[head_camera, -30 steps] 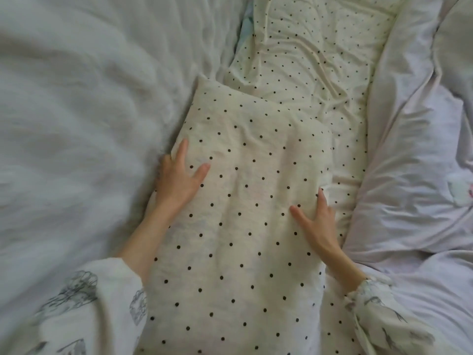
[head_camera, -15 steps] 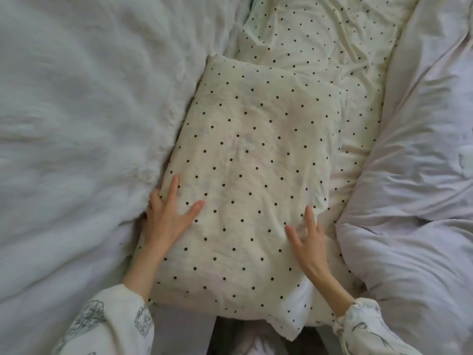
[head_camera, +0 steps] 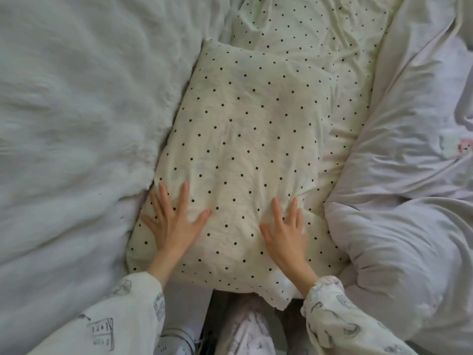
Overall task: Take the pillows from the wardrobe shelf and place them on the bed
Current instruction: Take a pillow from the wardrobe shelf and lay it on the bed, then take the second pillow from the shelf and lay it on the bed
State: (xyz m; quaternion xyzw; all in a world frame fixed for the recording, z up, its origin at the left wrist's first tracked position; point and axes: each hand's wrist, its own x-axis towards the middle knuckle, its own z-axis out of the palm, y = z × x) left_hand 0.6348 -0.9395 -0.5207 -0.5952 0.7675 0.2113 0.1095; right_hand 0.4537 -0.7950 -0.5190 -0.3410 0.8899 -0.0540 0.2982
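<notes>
Head view: soft, crumpled, dotted pillow [head_camera: 245, 155] under flat hands.

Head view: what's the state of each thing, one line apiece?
Pillow: lying flat on the bed, near corner hanging over the edge.
Left hand: open, palm flat on the pillow.
Right hand: open, palm flat on the pillow.
Spotted sheet: wrinkled.
Fluffy blanket: bunched against the pillow.
Duvet: rumpled.

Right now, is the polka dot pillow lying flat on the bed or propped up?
Lying flat. The polka dot pillow rests face up on the matching dotted sheet, with the left hand and right hand spread open on top.
</notes>
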